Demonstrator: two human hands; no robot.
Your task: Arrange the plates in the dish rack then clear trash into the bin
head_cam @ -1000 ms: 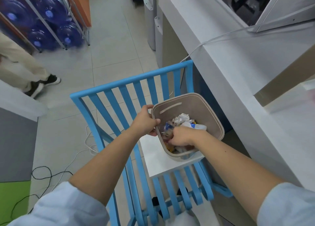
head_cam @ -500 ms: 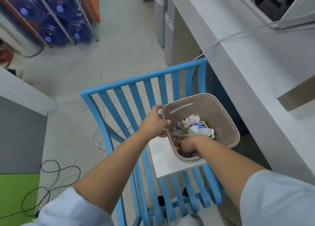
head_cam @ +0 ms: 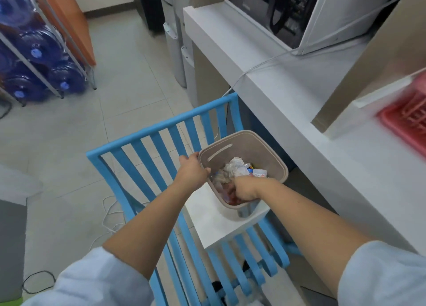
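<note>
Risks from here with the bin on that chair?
1. The beige bin sits near the white chair seat's front edge; pressing down could tip it off.
2. The right hand is buried in trash; sharp items would be unseen.
3. Only the left hand steadies the rim.

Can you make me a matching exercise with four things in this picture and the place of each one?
Things:
1. bin
2. left hand
3. microwave
4. water bottles

Places:
A. on the white counter
B. in the metal rack on the floor
C. on the white seat of the blue chair
D. on the bin's rim

Pairs: 1-C, 2-D, 3-A, 4-B
</note>
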